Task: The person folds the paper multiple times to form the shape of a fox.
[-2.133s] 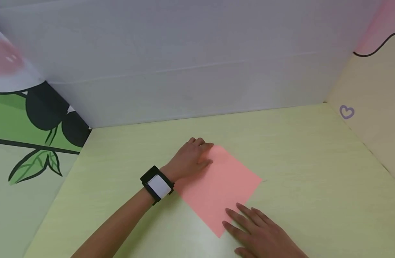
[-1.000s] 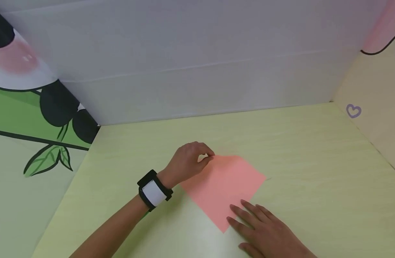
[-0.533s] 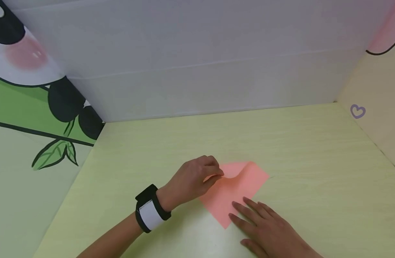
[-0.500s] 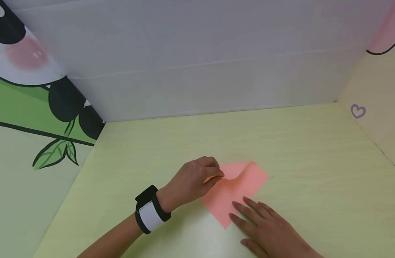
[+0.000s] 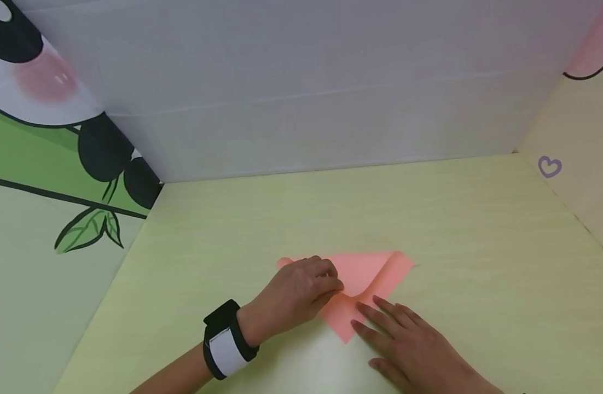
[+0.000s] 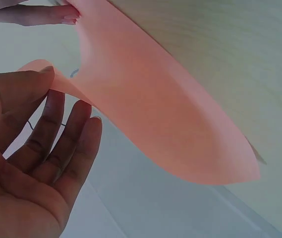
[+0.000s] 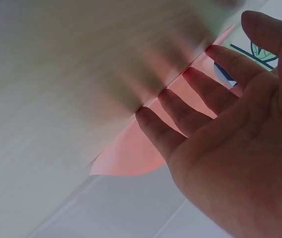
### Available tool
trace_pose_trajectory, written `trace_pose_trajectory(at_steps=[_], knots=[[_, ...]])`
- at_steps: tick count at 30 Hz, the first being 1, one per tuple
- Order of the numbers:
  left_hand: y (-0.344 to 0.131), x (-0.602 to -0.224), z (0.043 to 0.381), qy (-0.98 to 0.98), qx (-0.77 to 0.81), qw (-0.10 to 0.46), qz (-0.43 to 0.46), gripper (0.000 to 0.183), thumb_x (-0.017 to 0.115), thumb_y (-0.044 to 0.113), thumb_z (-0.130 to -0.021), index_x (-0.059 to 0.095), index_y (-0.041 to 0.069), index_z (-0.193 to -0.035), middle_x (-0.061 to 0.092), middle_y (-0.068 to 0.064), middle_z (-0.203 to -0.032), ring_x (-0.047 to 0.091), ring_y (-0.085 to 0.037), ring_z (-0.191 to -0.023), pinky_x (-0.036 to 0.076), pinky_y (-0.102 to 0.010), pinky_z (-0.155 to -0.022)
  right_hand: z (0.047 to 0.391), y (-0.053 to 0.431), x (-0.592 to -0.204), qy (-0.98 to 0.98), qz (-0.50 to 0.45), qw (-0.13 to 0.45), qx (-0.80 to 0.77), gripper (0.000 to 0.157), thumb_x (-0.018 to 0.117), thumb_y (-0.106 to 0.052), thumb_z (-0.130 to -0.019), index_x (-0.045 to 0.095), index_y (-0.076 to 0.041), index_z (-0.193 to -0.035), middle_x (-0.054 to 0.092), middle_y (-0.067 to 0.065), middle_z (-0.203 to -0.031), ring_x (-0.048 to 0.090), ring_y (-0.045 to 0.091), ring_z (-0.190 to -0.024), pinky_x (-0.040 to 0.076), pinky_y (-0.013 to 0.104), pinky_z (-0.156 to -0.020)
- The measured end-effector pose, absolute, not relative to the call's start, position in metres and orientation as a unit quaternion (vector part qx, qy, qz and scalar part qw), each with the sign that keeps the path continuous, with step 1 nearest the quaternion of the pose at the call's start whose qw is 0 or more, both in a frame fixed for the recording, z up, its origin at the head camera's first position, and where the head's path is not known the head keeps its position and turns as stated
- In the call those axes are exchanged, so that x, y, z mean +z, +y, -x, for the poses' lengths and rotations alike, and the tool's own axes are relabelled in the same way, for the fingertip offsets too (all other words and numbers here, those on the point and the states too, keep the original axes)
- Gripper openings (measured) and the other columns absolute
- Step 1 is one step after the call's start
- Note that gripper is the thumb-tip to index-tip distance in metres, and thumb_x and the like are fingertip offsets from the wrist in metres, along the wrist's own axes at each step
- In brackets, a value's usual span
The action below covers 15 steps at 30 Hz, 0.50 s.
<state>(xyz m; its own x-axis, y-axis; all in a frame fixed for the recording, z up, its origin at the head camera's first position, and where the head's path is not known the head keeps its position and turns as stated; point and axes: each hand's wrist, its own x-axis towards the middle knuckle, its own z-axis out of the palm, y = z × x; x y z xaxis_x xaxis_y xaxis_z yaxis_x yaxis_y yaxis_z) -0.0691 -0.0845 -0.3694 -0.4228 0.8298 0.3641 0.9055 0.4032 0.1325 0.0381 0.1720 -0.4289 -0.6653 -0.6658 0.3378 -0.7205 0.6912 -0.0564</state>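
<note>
Here, the pink paper (image 5: 363, 268), longest left-to-right, corner towards frame bottom, is pinched by the left hand (image 5: 296, 295), touched by the straight-fingered right hand (image 5: 412, 347).

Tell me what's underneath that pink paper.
The pale table lies under the pink paper, showing around its edges. The left hand pinches a lifted part of the sheet. Whatever else may be beneath the flat part is covered, so I can't tell.

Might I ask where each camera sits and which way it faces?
Head: head-worn, facing forward and down at pink paper; left hand, left forearm, right hand show.
Left wrist: wrist-worn, facing the left hand's pinch; right fingers show.
Right wrist: wrist-worn, facing the right hand at the paper.
Both wrist views share the paper.
</note>
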Motion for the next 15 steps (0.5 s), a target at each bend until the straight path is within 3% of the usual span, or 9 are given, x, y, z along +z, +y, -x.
trace_pose_trajectory(at_steps=[5, 15], knots=[[-0.086, -0.373, 0.063, -0.832, -0.129, 0.124, 0.526, 0.009, 0.079, 0.009, -0.090, 0.078, 0.018, -0.091, 0.066, 0.005, -0.093, 0.061, -0.010, -0.081, 0.049, -0.018, -0.073, -0.037, 0.172, -0.428, -0.905, -0.387, 0.149, 0.098, 0.054, 0.066, -0.047, -0.097, 0.061, -0.021, -0.144, 0.050, 0.004, -0.155, 0.047, 0.031, -0.142, 0.015, 0.033, -0.115], [-0.086, -0.381, 0.051, -0.828, -0.095, 0.141, 0.535, 0.016, 0.081, 0.006, -0.086, 0.074, 0.019, -0.080, 0.066, 0.008, -0.088, 0.056, -0.008, -0.077, 0.045, -0.016, -0.069, -0.039, 0.171, -0.429, -0.917, -0.369, 0.121, 0.092, 0.058, 0.065, -0.049, -0.097, 0.057, -0.023, -0.148, 0.055, -0.001, -0.150, 0.048, 0.026, -0.141, 0.017, 0.035, -0.114]])
